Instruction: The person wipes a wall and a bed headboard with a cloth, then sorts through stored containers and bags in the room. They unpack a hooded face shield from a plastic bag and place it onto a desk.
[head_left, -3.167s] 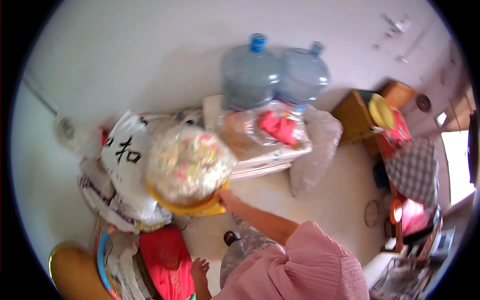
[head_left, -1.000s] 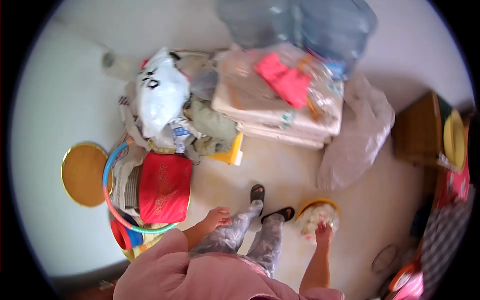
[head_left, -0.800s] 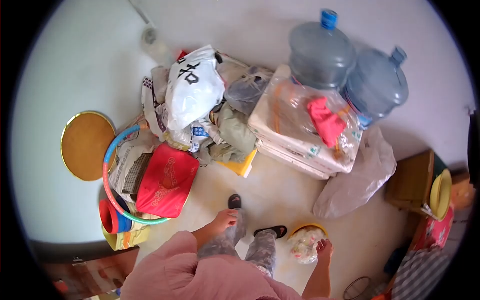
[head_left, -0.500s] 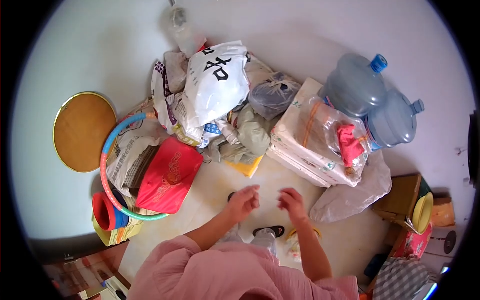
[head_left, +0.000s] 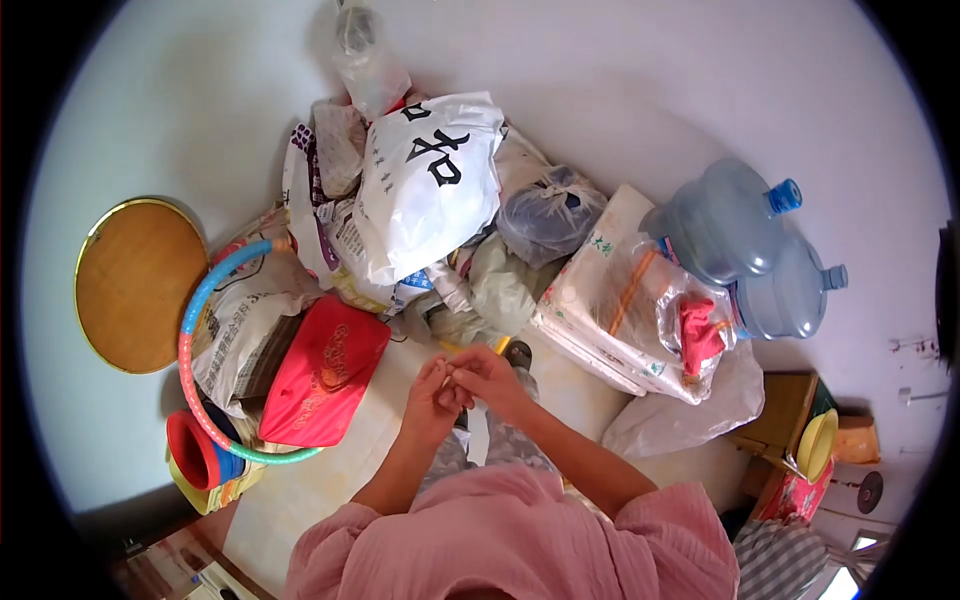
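Observation:
In front of my body, at the middle of the head view, my left hand point(head_left: 428, 400) and my right hand point(head_left: 490, 380) meet with curled fingers. The fingertips press together in a pinch; whatever lies between them, if anything, is too small to make out. To their left stands a red bag point(head_left: 328, 375) with a gold pattern. Beyond the hands, greyish plastic bags point(head_left: 500, 290) are heaped on the floor. A foot in a dark sandal point(head_left: 518, 353) shows just past my right hand.
A large white bag with black characters point(head_left: 430, 190) tops the pile against the wall. White boxes point(head_left: 590, 270) and blue water jugs point(head_left: 715, 225) stand to the right. A coloured hoop point(head_left: 187, 350), a round board point(head_left: 138, 285) and a red bucket point(head_left: 192, 450) are at left.
My hands were apart with bent fingers; now they have come together and touch. The view has shifted slightly, and a foot has stepped forward toward the pile.

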